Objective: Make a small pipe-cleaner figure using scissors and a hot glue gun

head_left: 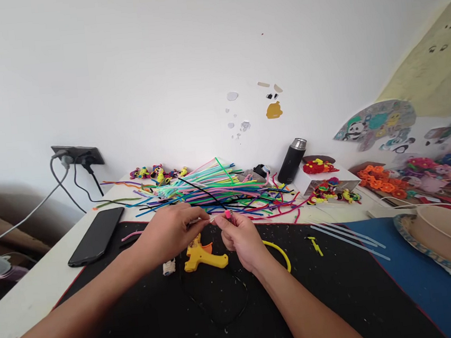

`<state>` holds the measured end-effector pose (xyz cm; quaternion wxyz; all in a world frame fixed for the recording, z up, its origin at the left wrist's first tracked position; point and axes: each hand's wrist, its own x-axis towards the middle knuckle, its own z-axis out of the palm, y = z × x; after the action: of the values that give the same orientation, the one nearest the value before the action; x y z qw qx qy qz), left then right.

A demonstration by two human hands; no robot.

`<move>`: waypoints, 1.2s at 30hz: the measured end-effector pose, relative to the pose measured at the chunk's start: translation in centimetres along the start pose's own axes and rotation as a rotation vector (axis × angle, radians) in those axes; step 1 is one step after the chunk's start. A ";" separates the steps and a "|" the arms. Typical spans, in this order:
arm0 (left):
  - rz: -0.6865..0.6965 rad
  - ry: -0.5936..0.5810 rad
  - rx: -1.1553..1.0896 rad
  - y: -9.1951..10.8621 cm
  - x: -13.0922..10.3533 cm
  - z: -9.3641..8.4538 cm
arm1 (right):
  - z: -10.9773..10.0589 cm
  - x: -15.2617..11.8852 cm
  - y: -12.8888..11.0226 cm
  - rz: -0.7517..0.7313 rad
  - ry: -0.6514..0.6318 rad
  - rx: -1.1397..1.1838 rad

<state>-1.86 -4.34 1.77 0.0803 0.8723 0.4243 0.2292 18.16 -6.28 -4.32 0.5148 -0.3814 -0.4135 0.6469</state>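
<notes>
My left hand (pixel 173 228) is closed in a pinch just left of my right hand, thumb and forefinger pressed together. A thin pale strand seems to run between the two hands, too small to make out. My right hand (pixel 241 239) grips a small pink piece (pixel 228 214) that looks like bent pipe cleaner, held upright by thumb and fingers. Beneath the hands, a yellow hot glue gun (pixel 204 257) lies on the black mat (pixel 144 315). A curved yellow pipe cleaner (pixel 280 251) shows behind my right wrist, and a whitish lump (pixel 169 267) sits left of the glue gun.
A big heap of coloured pipe cleaners (pixel 211 186) lies along the wall. A phone (pixel 96 237) rests at left, a black flask (pixel 292 161) stands behind. Clear glue sticks (pixel 354 236), a yellow scrap (pixel 316 245) and a round basket (pixel 444 243) are at right.
</notes>
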 end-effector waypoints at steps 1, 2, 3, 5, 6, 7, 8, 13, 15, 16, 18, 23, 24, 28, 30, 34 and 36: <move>-0.001 -0.009 0.011 0.0 0.0 0.0 | 0.0 0.0 0.0 -0.003 0.002 -0.003; -0.004 -0.018 0.017 0.0 0.0 0.0 | 0.0 0.0 0.0 -0.005 0.003 -0.005; -0.009 -0.025 0.017 0.1 0.0 0.0 | 0.0 0.0 0.0 -0.006 0.001 -0.006; -0.029 -0.032 -0.011 0.2 0.1 -0.2 | 0.0 -0.1 -0.2 -0.006 -0.006 -0.002; -0.043 -0.034 -0.033 0.2 0.1 -0.2 | 0.0 -0.1 -0.3 -0.006 -0.007 0.006; -0.059 -0.034 -0.058 0.2 0.1 -0.3 | 0.0 -0.1 -0.4 -0.006 -0.007 0.015; -0.075 -0.036 -0.080 0.3 0.1 -0.4 | -0.1 -0.1 -0.5 -0.006 -0.003 0.023; -0.110 -0.037 -0.118 0.3 0.2 -0.6 | -0.2 0.1 -0.7 -0.021 0.031 0.024; -0.100 -0.043 -0.105 0.3 0.2 -0.5 | -0.2 0.2 -0.6 -0.022 0.036 0.025; -0.092 -0.047 -0.098 0.3 0.2 -0.4 | -0.2 0.2 -0.5 -0.019 0.036 0.025; -0.072 -0.055 -0.088 0.2 0.1 -0.2 | -0.2 0.2 -0.4 -0.012 0.032 0.023; -0.073 -0.072 -0.088 0.2 0.2 0.0 | -0.2 0.2 -0.4 -0.009 0.039 -0.004; -0.085 -0.088 -0.103 0.3 0.2 -0.1 | -0.2 0.2 -0.5 -0.013 0.047 -0.013; -0.158 -0.171 -0.172 0.6 0.4 -0.6 | -0.1 0.2 -0.4 -0.040 0.058 -0.092; -0.184 -0.173 -0.171 0.6 0.4 -0.6 | -0.1 0.2 -0.3 -0.058 0.041 -0.137; -0.198 -0.172 -0.125 0.5 0.3 -0.2 | -0.1 0.3 0.1 -0.061 0.017 -0.149; -0.221 -0.162 -0.110 0.5 0.3 0.0 | -0.1 0.3 0.1 -0.057 0.030 -0.128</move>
<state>-1.35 -4.46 2.05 0.1870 0.8303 0.4964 0.1706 18.15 -6.03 -4.47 0.5135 -0.4112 -0.4572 0.5985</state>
